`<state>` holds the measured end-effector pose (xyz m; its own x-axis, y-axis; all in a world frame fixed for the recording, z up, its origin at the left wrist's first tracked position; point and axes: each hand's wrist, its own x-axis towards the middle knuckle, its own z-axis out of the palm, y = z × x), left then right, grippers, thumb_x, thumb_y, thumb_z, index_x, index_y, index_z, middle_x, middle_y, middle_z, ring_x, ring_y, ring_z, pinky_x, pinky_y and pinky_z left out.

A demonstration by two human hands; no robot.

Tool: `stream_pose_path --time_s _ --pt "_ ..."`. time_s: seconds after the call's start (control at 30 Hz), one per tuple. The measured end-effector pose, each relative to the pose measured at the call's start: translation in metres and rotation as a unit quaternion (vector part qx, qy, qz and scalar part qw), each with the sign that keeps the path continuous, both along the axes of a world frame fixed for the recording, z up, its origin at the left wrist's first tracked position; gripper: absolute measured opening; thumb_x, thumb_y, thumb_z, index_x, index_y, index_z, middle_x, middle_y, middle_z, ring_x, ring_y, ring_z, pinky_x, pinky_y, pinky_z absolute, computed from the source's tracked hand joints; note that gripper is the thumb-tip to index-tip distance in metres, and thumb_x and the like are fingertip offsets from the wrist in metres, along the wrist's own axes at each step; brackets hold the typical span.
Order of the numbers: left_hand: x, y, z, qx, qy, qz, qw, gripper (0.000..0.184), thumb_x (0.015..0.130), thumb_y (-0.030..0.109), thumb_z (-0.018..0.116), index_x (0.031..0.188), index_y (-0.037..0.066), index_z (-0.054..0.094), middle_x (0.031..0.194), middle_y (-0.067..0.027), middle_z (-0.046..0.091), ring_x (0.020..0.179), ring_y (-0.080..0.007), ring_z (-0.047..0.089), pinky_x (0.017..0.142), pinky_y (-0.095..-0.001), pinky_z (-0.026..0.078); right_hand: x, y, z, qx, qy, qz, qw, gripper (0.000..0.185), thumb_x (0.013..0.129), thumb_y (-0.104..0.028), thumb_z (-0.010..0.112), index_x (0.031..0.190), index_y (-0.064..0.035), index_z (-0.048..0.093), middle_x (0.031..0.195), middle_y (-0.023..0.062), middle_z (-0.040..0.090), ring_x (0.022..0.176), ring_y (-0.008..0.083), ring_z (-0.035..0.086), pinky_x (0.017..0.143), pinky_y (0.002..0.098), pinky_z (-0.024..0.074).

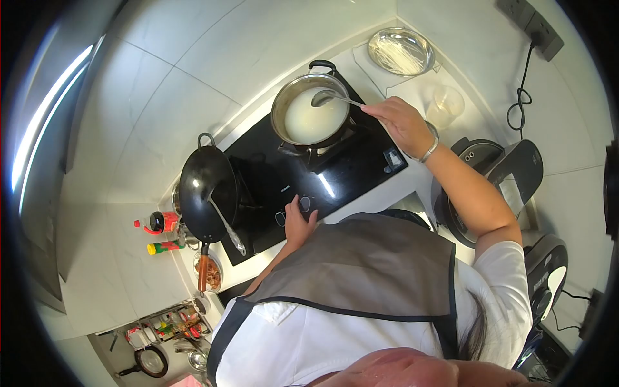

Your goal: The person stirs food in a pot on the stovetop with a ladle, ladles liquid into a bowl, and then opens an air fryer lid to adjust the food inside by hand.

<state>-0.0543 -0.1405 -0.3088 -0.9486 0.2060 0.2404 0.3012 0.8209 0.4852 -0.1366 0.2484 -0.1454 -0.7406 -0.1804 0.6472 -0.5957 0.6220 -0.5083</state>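
Note:
My right hand (403,126) is closed around the handle of a metal spoon (345,100). The spoon's bowl hangs over the pot (278,119), which stands on the far burner and holds a cloudy, whitish liquid (313,121). Whether the spoon touches the liquid I cannot tell. At the cooktop's front edge, my left hand (298,226) has its thumb and fingers around a round stove knob (306,204); a second knob (280,218) is just left of it. A black wok (206,174) with a metal spatula (227,226) lying in it sits on the cooktop's left side.
A metal plate of pale noodle-like strands (401,51) lies behind the cooktop (271,174), near a clear plastic cup (446,106). Dark appliances (490,171) stand at right. Bottles (161,222) and a bowl of brown food (213,274) are beside the wok, whose wooden handle (203,271) juts forward.

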Motion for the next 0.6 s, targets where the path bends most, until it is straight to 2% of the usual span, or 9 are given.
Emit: stream_pose_path --time_s 0.1,0.2,0.3,0.4,0.6 --pt "0.02 -0.005 0.005 0.052 -0.027 0.04 0.997 0.061 0.078 0.023 0.081 0.127 0.003 0.051 0.099 -0.0116 0.053 0.086 -0.0261 0.056 0.073 -0.0367 0.049 0.001 -0.004 0.003 -0.018 -0.001 -0.012 1.0 0.031 0.088 -0.004 0.064 0.117 -0.0131 0.068 0.084 0.0089 0.064 0.082 0.0284 0.058 0.074 0.037 0.0497" --pt "0.048 -0.02 0.01 0.088 -0.141 0.08 0.983 0.054 0.076 0.017 0.08 0.119 0.0 0.052 0.104 -0.0161 0.055 0.096 -0.0328 0.056 0.076 -0.0403 0.048 0.004 -0.008 0.006 -0.03 -0.01 -0.02 0.999 0.028 0.088 -0.004 0.064 0.115 -0.0113 0.068 0.084 0.0095 0.065 0.08 0.0286 0.058 0.072 0.0376 0.0497" --pt "0.067 -0.052 -0.011 0.083 -0.199 0.113 0.97 0.041 0.078 0.017 0.077 0.109 0.0 0.055 0.103 -0.0164 0.055 0.096 -0.034 0.054 0.077 -0.0415 0.045 0.007 -0.01 0.009 -0.019 -0.01 -0.013 1.0 0.026 0.089 -0.003 0.063 0.113 -0.0086 0.068 0.084 0.0104 0.065 0.078 0.0291 0.059 0.071 0.0382 0.0497" --pt "0.076 -0.091 -0.025 -0.034 -0.004 0.028 0.999 0.033 0.081 0.017 0.072 0.104 0.0 0.057 0.102 -0.0164 0.056 0.097 -0.0359 0.052 0.083 -0.0442 0.043 0.002 -0.015 0.015 0.007 -0.002 -0.001 1.0 0.025 0.089 -0.002 0.062 0.113 -0.0063 0.067 0.085 0.0112 0.065 0.078 0.0301 0.059 0.07 0.0383 0.0499" --pt "0.101 -0.124 -0.037 -0.05 0.084 0.187 0.977 0.03 0.084 0.017 0.067 0.107 0.001 0.056 0.104 -0.0187 0.057 0.099 -0.0389 0.051 0.088 -0.0499 0.037 -0.018 -0.033 0.016 0.055 -0.015 -0.009 0.998 0.025 0.09 -0.005 0.062 0.115 -0.0061 0.065 0.085 0.0117 0.064 0.079 0.0308 0.059 0.071 0.0395 0.0503"
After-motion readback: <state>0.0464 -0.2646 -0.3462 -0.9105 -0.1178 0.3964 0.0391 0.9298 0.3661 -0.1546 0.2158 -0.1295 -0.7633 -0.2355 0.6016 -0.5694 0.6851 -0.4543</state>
